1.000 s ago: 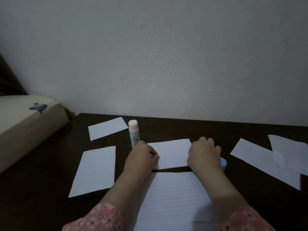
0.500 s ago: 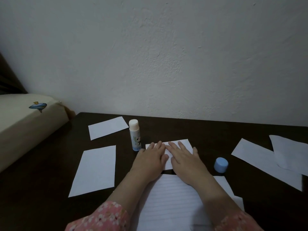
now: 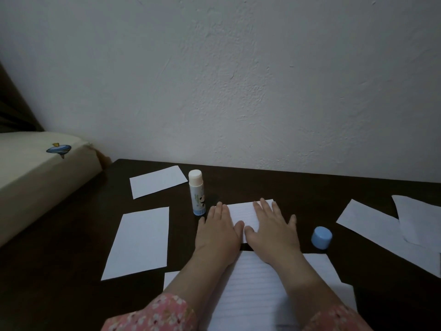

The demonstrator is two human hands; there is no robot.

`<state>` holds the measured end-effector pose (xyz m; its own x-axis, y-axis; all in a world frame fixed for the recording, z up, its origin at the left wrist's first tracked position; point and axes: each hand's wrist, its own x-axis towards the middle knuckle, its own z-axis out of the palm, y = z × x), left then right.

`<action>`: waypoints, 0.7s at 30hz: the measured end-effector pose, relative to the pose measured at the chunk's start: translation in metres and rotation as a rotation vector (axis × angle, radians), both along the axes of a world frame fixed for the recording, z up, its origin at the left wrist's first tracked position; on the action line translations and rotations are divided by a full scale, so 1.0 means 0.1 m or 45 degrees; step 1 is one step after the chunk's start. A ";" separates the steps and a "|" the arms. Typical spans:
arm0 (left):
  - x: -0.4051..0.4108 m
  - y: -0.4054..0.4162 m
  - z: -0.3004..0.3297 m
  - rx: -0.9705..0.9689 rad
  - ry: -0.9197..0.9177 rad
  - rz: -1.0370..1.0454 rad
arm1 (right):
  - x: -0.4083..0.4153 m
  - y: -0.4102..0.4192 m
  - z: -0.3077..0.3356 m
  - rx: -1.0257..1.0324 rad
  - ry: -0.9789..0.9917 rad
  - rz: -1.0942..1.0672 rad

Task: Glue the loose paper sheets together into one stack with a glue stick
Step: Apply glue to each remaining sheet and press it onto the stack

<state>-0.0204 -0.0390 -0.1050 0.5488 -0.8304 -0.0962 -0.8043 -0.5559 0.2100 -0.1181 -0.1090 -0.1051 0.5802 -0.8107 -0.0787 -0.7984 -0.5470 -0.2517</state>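
Here both palms lie flat on the small white lined sheet (image 3: pixel 241 212) at the counter's (image 3: pixel 310 194) middle, the left hand (image 3: pixel 218 231) on its left edge, the right hand (image 3: pixel 270 229) across its right half. The fingers of both are straight and spread, gripping nothing, probably to press a glued layer down. The uncapped white glue stick (image 3: pixel 197 192) stands upright just left, its round blue cap (image 3: pixel 321 237) lying to the right. Other loose white sheets (image 3: pixel 139 242) wait around.
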 end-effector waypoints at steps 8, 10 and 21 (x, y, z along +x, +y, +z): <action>0.05 0.05 0.09 0.034 0.031 -0.061 | 0.02 -0.04 0.01 0.055 0.035 -0.054; 0.14 0.14 0.19 0.032 0.122 -0.151 | 0.00 -0.06 0.03 0.081 0.029 -0.034; 0.26 0.53 0.23 -0.216 0.274 -0.158 | -0.12 0.06 0.00 0.065 0.103 -0.014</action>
<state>0.0053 0.0138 -0.0824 0.4240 -0.9041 -0.0536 -0.7910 -0.3985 0.4643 -0.1301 -0.1033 -0.1054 0.5616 -0.8106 -0.1659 -0.8230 -0.5264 -0.2136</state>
